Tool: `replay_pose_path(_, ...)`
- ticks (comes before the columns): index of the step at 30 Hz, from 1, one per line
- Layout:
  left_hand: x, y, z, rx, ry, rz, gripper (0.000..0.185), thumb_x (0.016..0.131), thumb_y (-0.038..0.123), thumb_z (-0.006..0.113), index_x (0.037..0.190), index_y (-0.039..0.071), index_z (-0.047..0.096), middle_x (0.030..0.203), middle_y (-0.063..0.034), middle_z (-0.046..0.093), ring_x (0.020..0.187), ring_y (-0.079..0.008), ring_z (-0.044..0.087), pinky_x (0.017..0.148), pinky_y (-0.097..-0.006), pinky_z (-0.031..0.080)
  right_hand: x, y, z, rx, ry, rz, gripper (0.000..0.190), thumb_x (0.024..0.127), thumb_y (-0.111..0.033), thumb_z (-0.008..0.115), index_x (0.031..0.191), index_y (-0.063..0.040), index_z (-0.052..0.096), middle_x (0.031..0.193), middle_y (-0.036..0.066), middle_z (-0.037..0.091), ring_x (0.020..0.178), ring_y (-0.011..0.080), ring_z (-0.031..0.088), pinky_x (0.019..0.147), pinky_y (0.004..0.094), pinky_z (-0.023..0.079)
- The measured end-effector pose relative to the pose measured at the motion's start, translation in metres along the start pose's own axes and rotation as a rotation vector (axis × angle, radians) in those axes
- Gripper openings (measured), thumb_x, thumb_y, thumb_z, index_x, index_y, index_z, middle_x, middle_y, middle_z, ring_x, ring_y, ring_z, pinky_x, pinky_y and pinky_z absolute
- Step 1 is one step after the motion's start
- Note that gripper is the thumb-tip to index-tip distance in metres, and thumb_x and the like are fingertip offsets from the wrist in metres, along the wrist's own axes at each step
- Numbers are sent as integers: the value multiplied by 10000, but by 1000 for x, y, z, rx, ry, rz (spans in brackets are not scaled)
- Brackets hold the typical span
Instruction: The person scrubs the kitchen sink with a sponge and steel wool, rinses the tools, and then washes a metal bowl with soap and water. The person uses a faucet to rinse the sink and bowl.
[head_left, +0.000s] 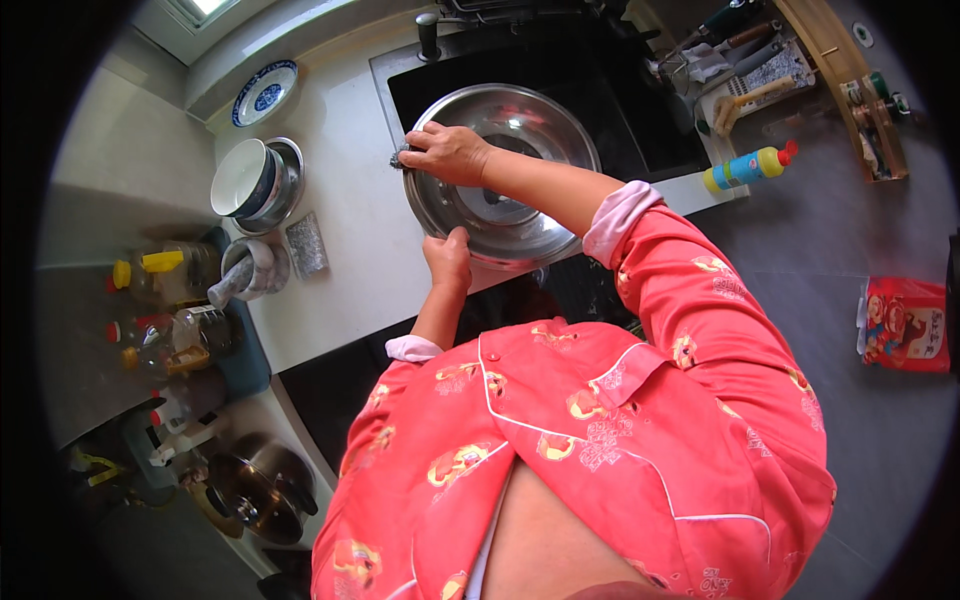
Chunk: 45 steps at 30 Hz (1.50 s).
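A wide stainless steel basin (551, 142) stands tilted over the edge of the dark sink (630, 120). At its near left rim is my left hand (448, 259), gripping the rim with the thumb on the inner side. My right hand (450, 154) reaches across the basin to its far left rim, fingers closed on a dark metal scouring pad (397, 159) that touches the rim. A blue and yellow squeeze bottle with a red cap (742, 169) lies to the right of the sink.
Left on the white counter (352, 277) are a blue-patterned plate (265, 94), stacked bowls (241, 180), a stone mortar (262, 270) and a grey speckled block (307, 245). Oil bottles (199, 270) and a lidded pot (262, 487) stand farther left. A faucet (428, 34) rises behind the sink.
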<state>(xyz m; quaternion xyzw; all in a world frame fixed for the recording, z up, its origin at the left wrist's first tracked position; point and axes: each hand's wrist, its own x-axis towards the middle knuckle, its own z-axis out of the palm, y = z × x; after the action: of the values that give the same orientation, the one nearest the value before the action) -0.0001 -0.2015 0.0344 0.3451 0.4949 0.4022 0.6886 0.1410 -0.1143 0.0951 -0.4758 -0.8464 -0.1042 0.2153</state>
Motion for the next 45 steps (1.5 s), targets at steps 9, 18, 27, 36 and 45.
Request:
replay_pose_path(9, -10, -1, 2, 19, 5, 59, 61, 702, 19, 540, 688, -32, 571, 633, 9, 553, 557, -93, 474, 501, -274, 387, -18, 96, -16, -114, -347, 566, 240, 779, -300, 658, 1002, -217, 634, 1014, -3, 603, 989, 220, 580, 787, 362, 517)
replay_pose_path(18, -8, -10, 24, 61, 112, 138, 98, 708, 23, 581, 788, -32, 590, 727, -36, 601, 632, -131, 531, 575, -277, 433, 12, 84, -7, 69, -339, 205, 259, 743, -309, 692, 965, -212, 602, 1010, 41, 615, 1056, 247, 548, 873, 427, 386)
replay_pose_path(27, 29, 39, 33, 192, -16, -306, 260, 703, 207, 672, 813, -24, 629, 651, -67, 600, 518, -175, 571, 430, -309, 432, 25, 136, 3, 570, -404, -17, 239, 729, -176, 702, 941, -125, 606, 889, 133, 616, 899, 346, 592, 743, 420, 469)
replay_pose_path(36, 68, 62, 35, 423, 118, -10, 160, 670, 56, 588, 813, -13, 612, 694, -20, 584, 592, -121, 511, 552, -283, 425, 43, 99, -5, 652, -428, -337, 219, 737, -195, 699, 936, -126, 638, 886, 88, 596, 935, 285, 541, 826, 408, 414)
replay_pose_path(45, 43, 11, 54, 243, 409, 93, 78, 668, 24, 548, 737, 3, 578, 641, 1, 547, 549, -98, 458, 514, -278, 404, -3, 198, 41, 563, -265, 152, 252, 825, -311, 626, 954, -95, 633, 901, 141, 629, 910, 329, 600, 786, 403, 483)
